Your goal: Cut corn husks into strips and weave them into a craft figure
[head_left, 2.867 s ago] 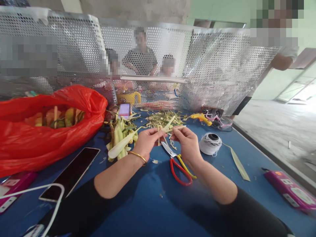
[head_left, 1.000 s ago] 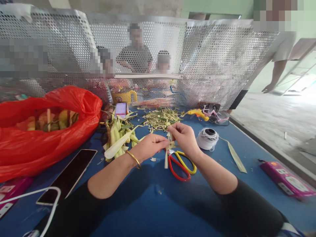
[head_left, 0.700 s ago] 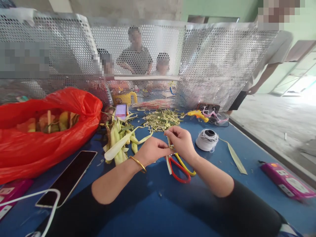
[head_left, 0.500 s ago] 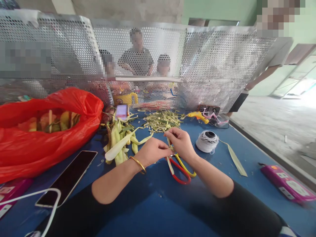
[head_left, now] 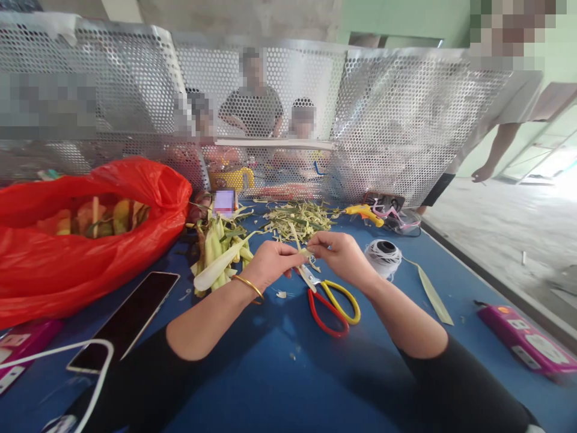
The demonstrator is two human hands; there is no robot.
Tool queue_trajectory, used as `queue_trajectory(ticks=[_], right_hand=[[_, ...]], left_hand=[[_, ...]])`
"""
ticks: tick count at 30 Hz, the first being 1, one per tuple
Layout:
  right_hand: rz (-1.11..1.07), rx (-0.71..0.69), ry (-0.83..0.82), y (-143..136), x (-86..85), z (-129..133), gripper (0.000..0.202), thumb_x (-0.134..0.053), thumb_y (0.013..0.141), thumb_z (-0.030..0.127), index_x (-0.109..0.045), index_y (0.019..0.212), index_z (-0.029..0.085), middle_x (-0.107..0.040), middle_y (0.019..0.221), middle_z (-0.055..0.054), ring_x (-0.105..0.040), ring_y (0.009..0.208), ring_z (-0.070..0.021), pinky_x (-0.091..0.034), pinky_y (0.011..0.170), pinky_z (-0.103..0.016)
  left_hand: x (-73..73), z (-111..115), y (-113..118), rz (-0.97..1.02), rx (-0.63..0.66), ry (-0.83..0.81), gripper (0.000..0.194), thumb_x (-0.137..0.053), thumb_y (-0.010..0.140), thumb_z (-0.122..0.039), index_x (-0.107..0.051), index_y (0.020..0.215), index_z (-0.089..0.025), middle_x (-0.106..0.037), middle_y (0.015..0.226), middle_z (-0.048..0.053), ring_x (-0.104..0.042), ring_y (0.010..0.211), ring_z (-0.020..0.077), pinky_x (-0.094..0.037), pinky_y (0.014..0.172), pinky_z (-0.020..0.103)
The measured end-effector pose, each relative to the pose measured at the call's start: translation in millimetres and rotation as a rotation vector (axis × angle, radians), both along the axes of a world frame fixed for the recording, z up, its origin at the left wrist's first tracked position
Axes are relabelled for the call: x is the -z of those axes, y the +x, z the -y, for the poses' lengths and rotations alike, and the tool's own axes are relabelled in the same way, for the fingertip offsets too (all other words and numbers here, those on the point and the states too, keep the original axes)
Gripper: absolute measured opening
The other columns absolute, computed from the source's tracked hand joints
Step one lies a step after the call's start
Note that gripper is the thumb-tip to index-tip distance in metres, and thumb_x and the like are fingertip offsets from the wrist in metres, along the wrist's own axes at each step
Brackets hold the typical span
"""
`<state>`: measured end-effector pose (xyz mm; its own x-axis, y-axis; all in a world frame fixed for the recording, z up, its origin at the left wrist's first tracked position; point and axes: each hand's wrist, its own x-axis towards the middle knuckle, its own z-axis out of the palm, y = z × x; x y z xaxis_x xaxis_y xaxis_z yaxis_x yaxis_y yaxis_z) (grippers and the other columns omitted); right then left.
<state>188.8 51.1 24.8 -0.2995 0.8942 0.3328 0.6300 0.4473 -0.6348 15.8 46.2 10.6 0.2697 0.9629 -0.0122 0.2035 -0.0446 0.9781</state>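
a craft workshop, judging by the scissors [head_left: 317, 281], thread spool [head_left: 383, 260] and perforated partition [head_left: 401, 114].

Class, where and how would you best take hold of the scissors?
Probably by the red loop and yellow loop, from the wearer's side: the scissors appear to lie flat, both loops toward the wearer, blades pointing away.

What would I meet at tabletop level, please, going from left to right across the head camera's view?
Red plastic bag → heap of pale husks → left hand → right hand → spool of white thread → loose pale strip → purple item with white patches.
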Motion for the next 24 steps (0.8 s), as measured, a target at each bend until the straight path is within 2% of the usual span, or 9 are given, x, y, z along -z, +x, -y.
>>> queue_trajectory(ticks=[5, 8, 10, 11, 13, 14, 18, 21, 24], right_hand=[[0.151, 0.055, 0.172, -4.7, 4.4, 1.3, 0.017, -0.055, 0.083, 0.015, -0.061, 0.068, 0.019, -0.063, 0.065, 0.001, -0.053, 0.063, -0.0128, -0.037, 0.066, -0.025], [0.228, 0.103, 0.463, -6.7, 2.1, 7.7, 0.015, -0.053, 0.087, 0.014, -0.066, 0.08, 0.018, -0.067, 0.082, -0.005, -0.056, 0.076, -0.017, -0.038, 0.079, -0.032], [0.303, 0.022, 0.661, -10.4, -0.4, 15.1, 0.018, -0.051, 0.09, 0.016, -0.067, 0.082, 0.019, -0.065, 0.086, -0.006, -0.055, 0.08, -0.018, -0.036, 0.085, -0.035], [0.354, -0.071, 0.72, -13.2, -1.0, 19.0, 0.02, -0.05, 0.092, 0.017, -0.066, 0.081, 0.02, -0.064, 0.083, -0.004, -0.054, 0.078, -0.0172, -0.036, 0.085, -0.036], [0.463, -0.242, 0.775, -19.9, 0.5, 25.3, 0.023, -0.047, 0.094, 0.014, -0.065, 0.081, 0.019, -0.061, 0.077, -0.002, -0.052, 0.073, -0.0152, -0.035, 0.084, -0.035], [0.515, -0.285, 0.801, -23.2, 2.8, 27.1, 0.023, -0.046, 0.094, 0.012, -0.065, 0.081, 0.018, -0.06, 0.076, -0.003, -0.052, 0.072, -0.015, -0.035, 0.083, -0.034], [0.692, -0.295, 0.948, -31.1, 15.6, 26.6, 0.023, -0.045, 0.094, 0.01, -0.064, 0.082, 0.014, -0.06, 0.077, -0.006, -0.053, 0.074, -0.017, -0.036, 0.077, -0.035], [0.754, -0.284, 1.025, -31.2, 22.2, 23.7, 0.026, -0.042, 0.094, 0.008, -0.065, 0.083, 0.013, -0.061, 0.079, -0.007, -0.055, 0.077, -0.0183, -0.037, 0.076, -0.035], [0.705, -0.263, 1.102, -30.7, 25.7, 23.0, 0.026, -0.042, 0.093, 0.006, -0.064, 0.08, 0.012, -0.06, 0.076, -0.006, -0.055, 0.076, -0.0179, -0.038, 0.076, -0.035]], left_hand=[[-2.3, 2.1, 3.0, 0.047, 0.006, -0.09, 0.027, -0.074, 0.064, -0.032, -0.06, 0.045, -0.018, -0.056, 0.043, -0.002, -0.044, 0.039, 0.0071, -0.034, 0.043, 0.022], [0.2, 0.2, 3.1, 0.132, -0.027, -0.151, 0.023, -0.072, 0.063, -0.029, -0.062, 0.048, -0.016, -0.055, 0.043, -0.002, -0.045, 0.038, 0.0067, -0.034, 0.042, 0.021], [3.2, -2.1, 3.4, 0.214, -0.081, -0.192, 0.022, -0.073, 0.062, -0.03, -0.062, 0.049, -0.016, -0.055, 0.045, -0.002, -0.044, 0.039, 0.0064, -0.034, 0.042, 0.02], [4.7, -3.0, 3.6, 0.255, -0.109, -0.206, 0.023, -0.074, 0.06, -0.031, -0.062, 0.049, -0.015, -0.054, 0.045, -0.002, -0.043, 0.039, 0.006, -0.034, 0.042, 0.02], [6.8, -4.2, 4.5, 0.335, -0.144, -0.225, 0.026, -0.079, 0.054, -0.033, -0.062, 0.048, -0.014, -0.054, 0.045, -0.003, -0.044, 0.042, 0.006, -0.035, 0.043, 0.02], [7.4, -4.3, 5.1, 0.37, -0.15, -0.232, 0.027, -0.081, 0.05, -0.033, -0.063, 0.049, -0.013, -0.055, 0.047, -0.002, -0.047, 0.045, 0.007, -0.036, 0.045, 0.02], [7.6, -2.4, 7.3, 0.439, -0.154, -0.244, 0.03, -0.086, 0.041, -0.035, -0.069, 0.054, -0.013, -0.067, 0.061, 0.004, -0.06, 0.063, 0.0149, -0.043, 0.051, 0.022], [7.4, -1.0, 7.6, 0.439, -0.15, -0.251, 0.031, -0.087, 0.041, -0.035, -0.071, 0.055, -0.013, -0.069, 0.062, 0.005, -0.06, 0.063, 0.0149, -0.044, 0.052, 0.022], [6.9, -0.9, 6.9, 0.45, -0.133, -0.262, 0.033, -0.089, 0.04, -0.035, -0.071, 0.056, -0.013, -0.067, 0.058, 0.004, -0.058, 0.059, 0.0127, -0.044, 0.052, 0.022]])
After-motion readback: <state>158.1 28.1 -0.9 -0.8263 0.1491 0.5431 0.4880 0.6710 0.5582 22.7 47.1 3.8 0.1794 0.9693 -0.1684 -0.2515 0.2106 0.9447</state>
